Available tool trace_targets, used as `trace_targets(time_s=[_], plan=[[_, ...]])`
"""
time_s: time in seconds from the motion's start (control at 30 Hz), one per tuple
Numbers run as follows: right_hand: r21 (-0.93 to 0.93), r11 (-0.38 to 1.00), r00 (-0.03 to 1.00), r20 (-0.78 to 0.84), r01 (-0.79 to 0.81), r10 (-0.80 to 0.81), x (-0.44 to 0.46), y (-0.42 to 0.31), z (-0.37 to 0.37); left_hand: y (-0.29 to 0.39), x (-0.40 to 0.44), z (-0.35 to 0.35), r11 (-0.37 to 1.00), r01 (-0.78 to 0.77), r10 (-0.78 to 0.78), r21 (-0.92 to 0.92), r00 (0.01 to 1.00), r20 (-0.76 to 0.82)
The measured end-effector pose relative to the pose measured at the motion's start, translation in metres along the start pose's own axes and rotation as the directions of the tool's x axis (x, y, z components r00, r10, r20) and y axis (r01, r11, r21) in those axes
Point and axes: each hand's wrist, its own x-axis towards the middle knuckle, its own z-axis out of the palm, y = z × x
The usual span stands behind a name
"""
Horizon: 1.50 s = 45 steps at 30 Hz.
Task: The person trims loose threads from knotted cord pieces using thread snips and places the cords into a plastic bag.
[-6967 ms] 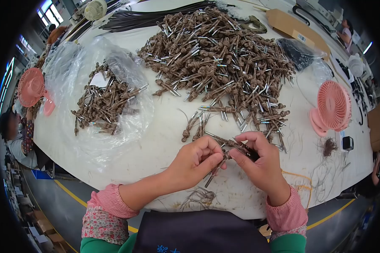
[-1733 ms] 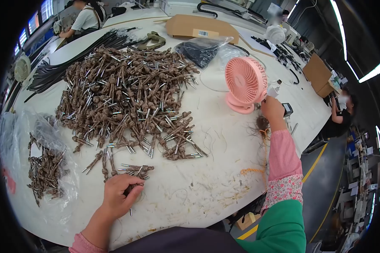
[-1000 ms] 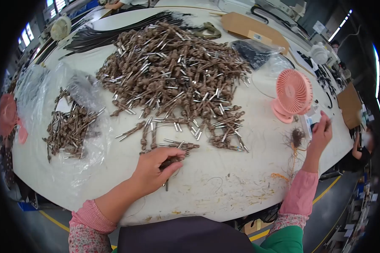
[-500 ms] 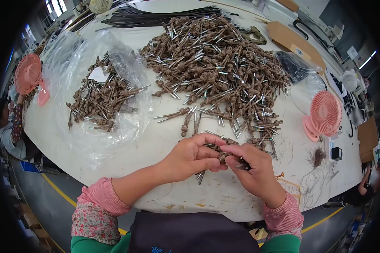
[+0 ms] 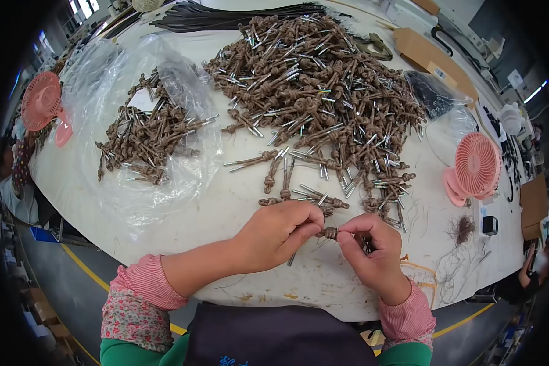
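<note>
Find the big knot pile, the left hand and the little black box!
Big knot pile [image 5: 317, 91]: head view, middle.
Left hand [image 5: 268, 235]: head view, back of hand.
Little black box [image 5: 489, 226]: head view, its middle.

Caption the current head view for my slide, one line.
Two bare hands, left and right, pinch a knotted brown cord below a large pile of metal-tipped cords.

Bright, diffuse indoor light on a pale table [image 5: 226, 207]; windows [image 5: 85, 7] glowing upper left, one lamp strip [image 5: 535, 91] glaring upper right; sheen on clear plastic [image 5: 177, 192]; fisheye curvature bends the margins, which fall to black.
</note>
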Motion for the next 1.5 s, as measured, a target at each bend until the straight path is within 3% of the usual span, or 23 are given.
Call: trace_targets(time_s=[0.03,0.1,0.2,0.3,0.4,0.43,0.5,0.63,0.7,0.73,0.8,0.93,1.0,1.03,1.1,1.2,1.23,1.27,1.33,1.37,1.4,1.47,1.5], plan=[[-0.002,1.000,1.000,0.000,-0.001,0.001,-0.001,0.000,0.000,-0.002,0.001,0.001,0.997,-0.049,0.053,0.066,0.997,-0.052],[0.262,0.948,0.979,-0.052,-0.179,0.199,-0.001,0.001,0.000,-0.003,0.004,0.000,0.986,-0.100,0.114,0.132,0.989,-0.098],[0.316,0.937,0.971,-0.135,-0.147,0.198,0.001,0.008,-0.001,-0.010,0.007,-0.007,0.969,0.001,0.046,0.247,0.982,-0.184],[0.292,0.946,0.963,-0.182,-0.142,0.200,0.002,0.010,-0.003,-0.029,0.013,-0.015,0.878,0.036,0.189,0.478,0.890,-0.414],[0.276,0.948,0.963,-0.164,-0.162,0.212,0.001,0.011,-0.005,-0.021,0.017,-0.018,0.923,-0.055,0.258,0.380,0.821,-0.509],[0.279,0.947,0.963,-0.163,-0.162,0.213,0.001,0.011,-0.004,-0.016,0.016,-0.017,0.923,-0.053,0.257,0.382,0.822,-0.509],[0.192,0.974,0.977,-0.154,-0.119,0.149,0.001,0.010,-0.002,-0.006,0.010,-0.010,0.920,-0.195,0.305,0.339,0.901,-0.308],[0.229,0.965,0.982,-0.102,-0.130,0.157,-0.002,0.004,0.005,0.004,0.007,0.009,0.887,-0.255,0.351,0.386,0.915,-0.200],[0.169,0.982,0.993,-0.071,-0.084,0.097,-0.002,0.000,0.008,-0.003,0.006,0.013,0.985,-0.109,0.125,0.135,0.985,-0.117],[0.170,0.982,0.993,-0.071,-0.083,0.097,-0.002,0.001,0.007,-0.004,0.006,0.011,0.985,-0.109,0.125,0.135,0.985,-0.117],[-0.012,0.997,0.997,-0.012,0.073,-0.073,-0.001,0.006,0.002,-0.007,0.006,0.005,0.954,0.138,-0.145,-0.265,0.989,-0.009],[-0.069,0.976,0.978,0.031,0.207,-0.205,0.003,0.003,-0.002,-0.004,0.006,-0.004,0.877,0.242,-0.238,-0.416,0.969,0.061],[-0.021,0.986,0.985,0.057,0.164,-0.163,0.002,0.003,-0.004,-0.003,0.004,-0.001,0.974,0.096,-0.110,-0.203,0.992,-0.059],[-0.023,0.986,0.985,0.056,0.164,-0.163,0.001,0.004,-0.003,-0.004,0.005,-0.001,0.975,0.094,-0.108,-0.203,0.992,-0.058],[0.242,0.970,0.998,-0.056,-0.016,0.031,-0.002,0.008,0.001,-0.008,0.006,-0.003,0.995,0.100,-0.101,-0.015,0.985,-0.142],[0.370,0.923,0.985,-0.084,-0.108,0.149,-0.001,0.006,-0.002,-0.015,0.007,-0.003,0.992,0.118,-0.126,-0.045,0.955,-0.269],[0.370,0.923,0.985,-0.085,-0.107,0.149,0.000,0.004,-0.003,-0.016,0.008,-0.008,0.976,0.216,-0.219,-0.042,0.942,-0.253],[0.391,0.909,0.977,-0.086,-0.145,0.193,0.001,0.002,-0.005,-0.019,0.010,-0.009,0.976,0.215,-0.218,-0.041,0.943,-0.253],[0.413,0.892,0.967,-0.087,-0.183,0.239,0.001,0.001,-0.007,-0.024,0.013,-0.010,0.987,0.013,0.067,0.158,0.867,-0.494],[0.421,0.884,0.962,-0.083,-0.203,0.260,0.001,0.001,-0.007,-0.020,0.013,-0.011,0.988,-0.002,0.083,0.154,0.850,-0.520],[0.430,0.875,0.956,-0.079,-0.223,0.282,0.001,0.002,-0.007,-0.015,0.013,-0.011,0.988,-0.001,0.082,0.155,0.852,-0.517],[0.440,0.872,0.958,-0.076,-0.216,0.275,0.002,0.003,-0.005,-0.005,0.012,-0.009,0.904,-0.196,0.343,0.379,0.863,-0.371],[0.448,0.870,0.961,-0.071,-0.207,0.266,0.002,0.003,-0.003,0.000,0.011,-0.005,0.905,-0.194,0.340,0.378,0.864,-0.371]])
